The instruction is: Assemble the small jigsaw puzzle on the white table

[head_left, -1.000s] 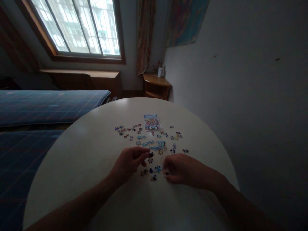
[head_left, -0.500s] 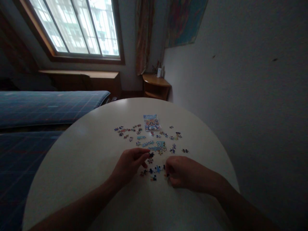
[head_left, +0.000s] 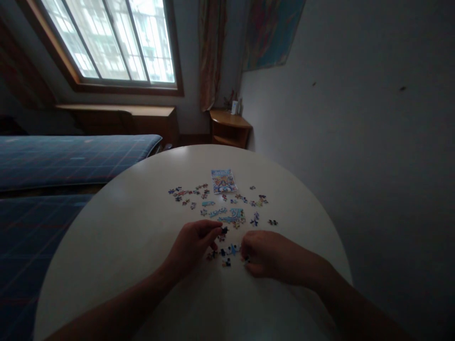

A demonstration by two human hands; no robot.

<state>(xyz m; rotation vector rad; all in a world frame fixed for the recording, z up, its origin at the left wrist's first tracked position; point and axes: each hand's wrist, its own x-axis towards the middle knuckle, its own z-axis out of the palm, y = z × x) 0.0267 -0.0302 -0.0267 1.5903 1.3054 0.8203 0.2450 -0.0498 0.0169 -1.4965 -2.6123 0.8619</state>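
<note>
Between the thumb and index finger of my left hand [head_left: 195,241] is a dark puzzle piece [head_left: 224,230], held over the table. My right hand [head_left: 261,253] is curled down at the right end of a small joined row of blue and white puzzle pieces [head_left: 230,250]. Its fingertips are partly hidden, and a small piece [head_left: 246,259] shows by them; whether they grip it I cannot make out. A loose dark piece [head_left: 226,262] lies just below the row. Beyond my hands is a joined light-blue puzzle section [head_left: 234,214].
Several loose puzzle pieces [head_left: 186,192] are scattered at the far left of the white round table [head_left: 106,246], others [head_left: 262,199] at the right. A colourful printed picture sheet [head_left: 223,181] lies behind them. A plaid-covered bed [head_left: 71,158] stands to the left, a wall [head_left: 373,151] to the right.
My right hand has shifted slightly left along the joined row. My left hand keeps its pinch on the dark piece, which sits a touch lower. The other pieces look the same.
</note>
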